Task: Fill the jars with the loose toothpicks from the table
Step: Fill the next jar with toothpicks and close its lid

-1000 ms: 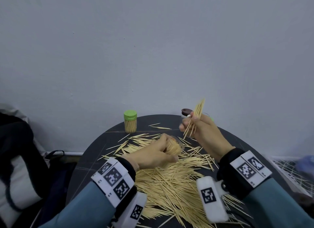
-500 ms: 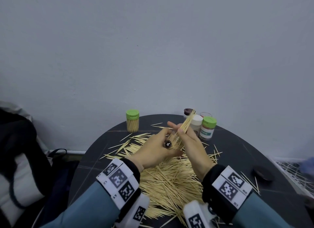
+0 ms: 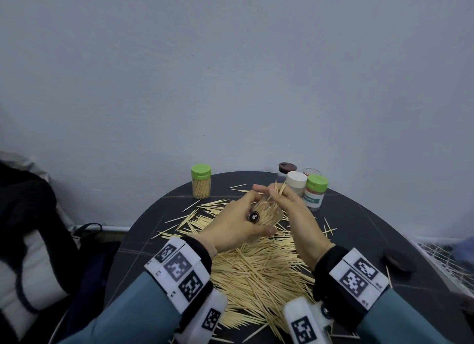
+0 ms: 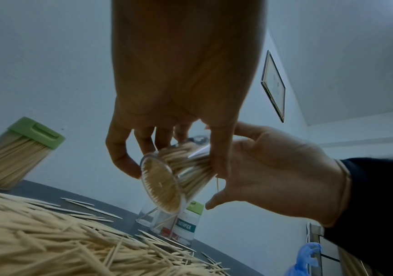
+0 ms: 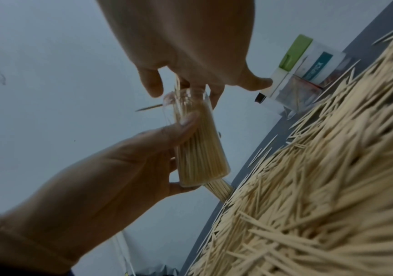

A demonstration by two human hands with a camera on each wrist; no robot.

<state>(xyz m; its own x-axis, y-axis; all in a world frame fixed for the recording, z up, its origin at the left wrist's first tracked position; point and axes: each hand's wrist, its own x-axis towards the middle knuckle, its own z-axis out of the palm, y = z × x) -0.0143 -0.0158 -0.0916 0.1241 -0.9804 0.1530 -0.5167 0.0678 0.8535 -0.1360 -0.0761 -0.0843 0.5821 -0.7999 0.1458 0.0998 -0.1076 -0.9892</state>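
My left hand (image 3: pixel 257 219) grips a clear jar (image 3: pixel 269 212), tilted and packed with toothpicks, above the pile. In the left wrist view its round bottom (image 4: pixel 162 183) faces the camera. My right hand (image 3: pixel 273 193) is at the jar's mouth and pinches a small bunch of toothpicks (image 3: pixel 279 189) whose lower ends are inside the jar (image 5: pixel 200 149). The right wrist view shows the right hand's fingertips (image 5: pixel 153 87) around the rim. A big heap of loose toothpicks (image 3: pixel 256 266) covers the round dark table (image 3: pixel 359 215) under both hands.
A full jar with a green lid (image 3: pixel 201 182) stands at the back left. At the back right stand a brown-lidded jar (image 3: pixel 287 168), a white-lidded jar (image 3: pixel 296 183), a labelled green-lidded jar (image 3: pixel 316 192) and an open jar (image 3: pixel 311 171). A dark lid (image 3: pixel 398 260) lies at the right.
My right hand came left and down with its bunch of toothpicks, from raised beside the jars to the mouth of the held jar. The left hand tilted the jar toward it.
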